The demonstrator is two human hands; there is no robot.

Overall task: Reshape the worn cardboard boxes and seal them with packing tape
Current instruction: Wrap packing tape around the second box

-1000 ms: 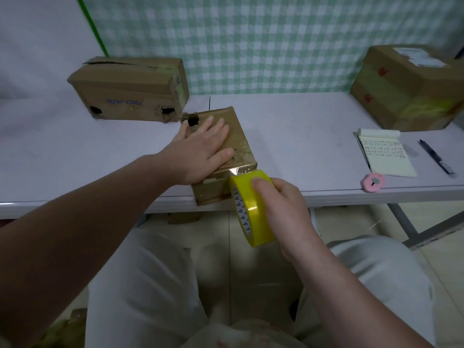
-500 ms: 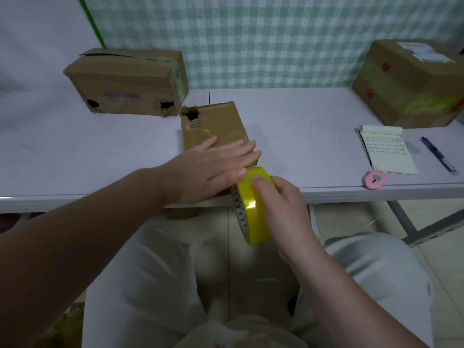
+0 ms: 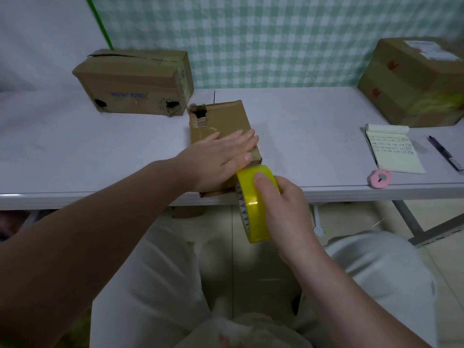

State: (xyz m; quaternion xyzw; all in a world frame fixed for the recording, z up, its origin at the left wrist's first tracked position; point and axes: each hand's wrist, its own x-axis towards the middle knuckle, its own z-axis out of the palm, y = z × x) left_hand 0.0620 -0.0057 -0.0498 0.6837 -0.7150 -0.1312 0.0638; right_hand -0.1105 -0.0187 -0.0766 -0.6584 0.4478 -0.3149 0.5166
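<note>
Green-checked cloth (image 3: pixel 263 38) is hanging behind the pale table (image 3: pixel 75 146) I am working at, and I am looking down past my own knees. I am pressing my left hand (image 3: pixel 221 159) flat, fingers spread and straight, on top of the small worn box (image 3: pixel 221 119), which is sitting at the near edge of the table in the middle of my view. A ragged hole is showing at its far left corner. I am gripping the yellow tape roll (image 3: pixel 253 204) in my right hand (image 3: pixel 286 209), forefinger curled over the rim, the roll standing on edge just off the table's front and touching the box's near end. I cannot tell whether the tape's end is stuck down there.

Two more boxes are waiting: a long torn box (image 3: pixel 135 81) at the back left, just beside the small one, and a large box (image 3: pixel 411 84) at the far right, with yellowish tape showing on its side. Near the right edge a written notepad (image 3: pixel 394 151) is lying, a black pen (image 3: pixel 444 153) beside it and a pink round cutter (image 3: pixel 379 178) just in front.
</note>
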